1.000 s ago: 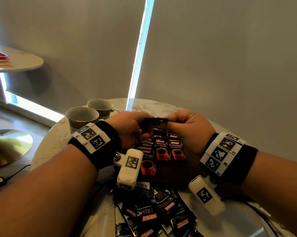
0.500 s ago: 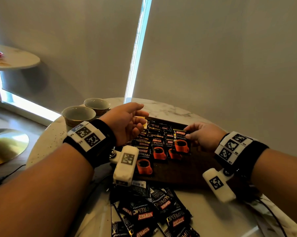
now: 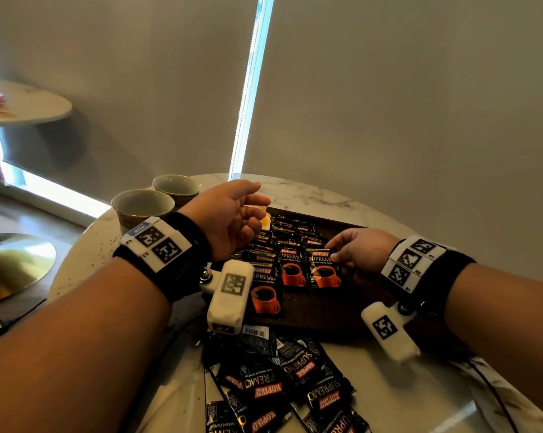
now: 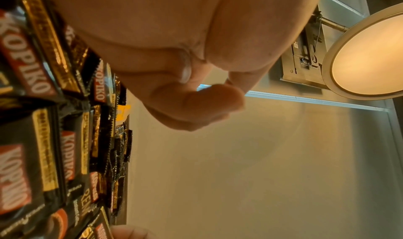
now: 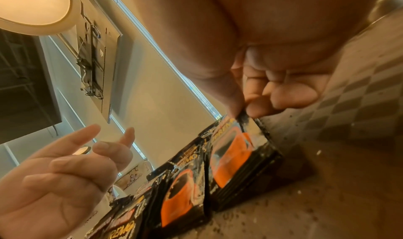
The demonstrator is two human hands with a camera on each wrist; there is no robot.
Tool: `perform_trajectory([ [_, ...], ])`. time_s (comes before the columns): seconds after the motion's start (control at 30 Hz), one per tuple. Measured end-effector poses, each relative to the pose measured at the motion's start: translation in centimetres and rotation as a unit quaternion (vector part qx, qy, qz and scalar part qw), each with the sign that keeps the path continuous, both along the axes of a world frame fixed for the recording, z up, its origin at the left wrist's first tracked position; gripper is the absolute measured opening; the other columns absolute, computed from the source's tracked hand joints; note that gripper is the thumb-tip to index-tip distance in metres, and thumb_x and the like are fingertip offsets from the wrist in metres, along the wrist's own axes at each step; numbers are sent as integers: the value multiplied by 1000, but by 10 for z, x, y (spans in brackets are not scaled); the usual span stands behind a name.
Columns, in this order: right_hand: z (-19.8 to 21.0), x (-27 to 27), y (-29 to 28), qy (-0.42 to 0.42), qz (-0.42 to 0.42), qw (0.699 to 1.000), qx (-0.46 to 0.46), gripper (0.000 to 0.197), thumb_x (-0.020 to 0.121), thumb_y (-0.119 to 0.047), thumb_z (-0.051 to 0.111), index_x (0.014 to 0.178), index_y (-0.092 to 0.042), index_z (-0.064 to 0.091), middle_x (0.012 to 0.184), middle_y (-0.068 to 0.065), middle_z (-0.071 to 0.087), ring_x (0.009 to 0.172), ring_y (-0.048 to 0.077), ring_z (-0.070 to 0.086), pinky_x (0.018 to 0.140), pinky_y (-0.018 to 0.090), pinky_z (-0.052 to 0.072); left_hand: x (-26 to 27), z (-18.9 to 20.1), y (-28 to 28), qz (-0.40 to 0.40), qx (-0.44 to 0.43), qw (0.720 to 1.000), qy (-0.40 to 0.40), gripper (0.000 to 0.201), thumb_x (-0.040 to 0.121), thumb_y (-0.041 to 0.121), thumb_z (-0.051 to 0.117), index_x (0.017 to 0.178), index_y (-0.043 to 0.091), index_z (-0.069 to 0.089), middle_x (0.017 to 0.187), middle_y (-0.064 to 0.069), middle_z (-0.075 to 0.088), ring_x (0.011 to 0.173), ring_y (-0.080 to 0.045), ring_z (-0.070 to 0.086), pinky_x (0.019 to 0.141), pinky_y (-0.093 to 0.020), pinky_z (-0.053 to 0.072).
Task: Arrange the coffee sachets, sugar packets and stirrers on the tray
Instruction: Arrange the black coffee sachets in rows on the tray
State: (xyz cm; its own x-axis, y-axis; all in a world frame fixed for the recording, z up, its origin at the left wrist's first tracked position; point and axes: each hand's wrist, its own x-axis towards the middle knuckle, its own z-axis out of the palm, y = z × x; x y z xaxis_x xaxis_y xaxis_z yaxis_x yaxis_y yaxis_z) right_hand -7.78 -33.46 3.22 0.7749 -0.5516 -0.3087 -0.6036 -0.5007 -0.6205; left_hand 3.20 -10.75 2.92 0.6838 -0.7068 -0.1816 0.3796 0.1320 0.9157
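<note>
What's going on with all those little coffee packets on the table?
A person is laying coffee sachets in rows on a wooden tray. The right hand pinches the top edge of the rightmost sachet in the front row; the left hand hovers open and empty above the rows. More loose sachets wait on the marble table.

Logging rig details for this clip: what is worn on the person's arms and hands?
Both forearms are bare, without sleeves or gloves. Each wrist carries a black wristband topped by a white plate printed with black square code markers; the right wristband matches. A white boxy camera pod bearing one marker hangs under each wrist, the right pod likewise.
</note>
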Motion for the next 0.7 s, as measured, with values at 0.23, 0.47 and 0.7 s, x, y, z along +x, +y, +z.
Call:
perform_trajectory([
  [0.23,0,2,-5,5,-2,1000,15,25,93,0,63,116,-12,61,94,12,66,66,17,62,53,29,51,1,-1,-1,1,-5,1000,-1,37,104,37,49,124,8,59,66,0,54,50,-7,48,39,-14,40],
  [0.47,-6,-1,-14,-51,-14,999,12,26,92,-3,64,117,-4,62,64,2,62,44,12,55,37,24,42,5,-2,1,4,-18,1000,6,34,104,37,49,119,8,59,65,1,54,48,-6,48,38,-14,40],
  [0.7,16,-22,18,-150,123,979,-66,7,88,-21,73,92,-25,70,83,-3,70,72,12,63,64,32,52,11,-1,3,36,-61,997,30,27,102,34,49,107,10,60,62,2,49,46,-5,45,38,-13,37],
])
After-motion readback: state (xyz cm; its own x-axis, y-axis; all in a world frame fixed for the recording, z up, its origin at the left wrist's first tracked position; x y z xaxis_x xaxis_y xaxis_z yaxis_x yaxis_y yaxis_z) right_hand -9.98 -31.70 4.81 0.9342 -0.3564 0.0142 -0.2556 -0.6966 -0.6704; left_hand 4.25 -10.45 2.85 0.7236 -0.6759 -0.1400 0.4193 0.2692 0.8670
